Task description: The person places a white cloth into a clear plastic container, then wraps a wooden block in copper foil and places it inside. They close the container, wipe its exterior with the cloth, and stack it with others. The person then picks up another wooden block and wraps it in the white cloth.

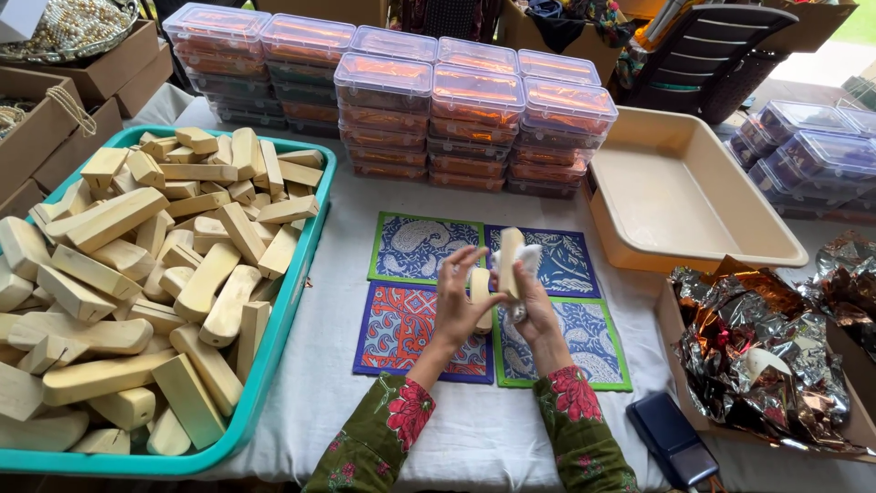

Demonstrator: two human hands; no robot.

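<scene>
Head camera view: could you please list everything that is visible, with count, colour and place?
wooden blocks: many, pale, in the tray
tray: one, teal, left
patterned mats: four, blue, red and green, centre
lidded boxes: many stacked, clear with orange, rear
tub: one, beige, right
foil wrappers: heap, copper and silver, in a box far right
dark case: one, navy, lower right
left hand: around a wooden piece
right hand: grips a block in white wrap
</scene>
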